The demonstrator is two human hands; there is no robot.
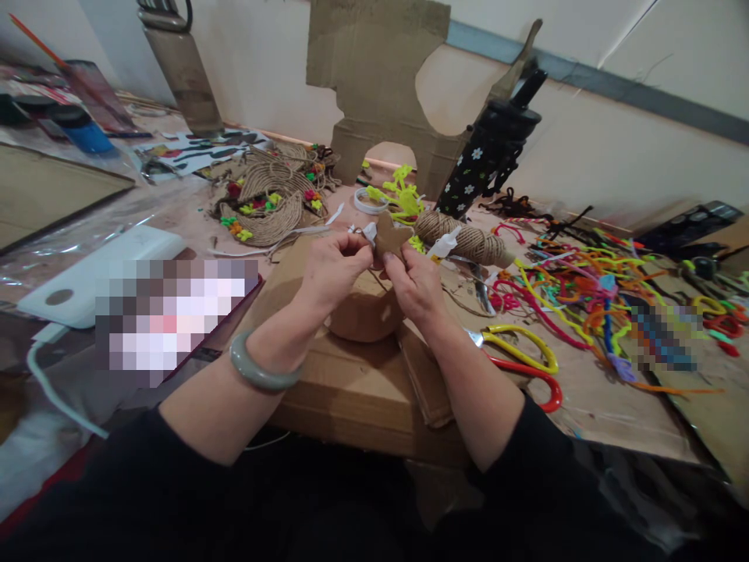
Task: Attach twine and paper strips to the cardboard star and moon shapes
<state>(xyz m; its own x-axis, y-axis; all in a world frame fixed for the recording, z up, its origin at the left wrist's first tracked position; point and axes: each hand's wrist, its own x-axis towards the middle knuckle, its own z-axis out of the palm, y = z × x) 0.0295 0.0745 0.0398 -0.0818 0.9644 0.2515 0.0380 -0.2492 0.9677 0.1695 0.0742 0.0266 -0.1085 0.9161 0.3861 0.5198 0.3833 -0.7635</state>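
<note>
In the head view my right hand [417,287] grips a small star-like brown cardboard cutout [393,234], thumb on its near face. My left hand [338,269] is closed in a pinch at the cutout's left edge; what lies between its fingertips is too small to make out. A thin strand of twine [379,279] hangs below the fingers. Under both hands a rounded cardboard piece [363,316] rests on a cardboard box [333,382]. Just behind the cutout are a twine roll [465,239], a white nozzle-like piece [445,245] and yellow fuzzy stems [402,195].
Red-and-yellow scissors [527,355] lie by my right forearm. Tangled coloured pipe cleaners [585,300] cover the right side. Coiled twine work [272,191] sits back left; a phone [175,320] and white power bank [105,273] lie left. A black flowered bottle [483,156] and cut cardboard [380,62] stand behind.
</note>
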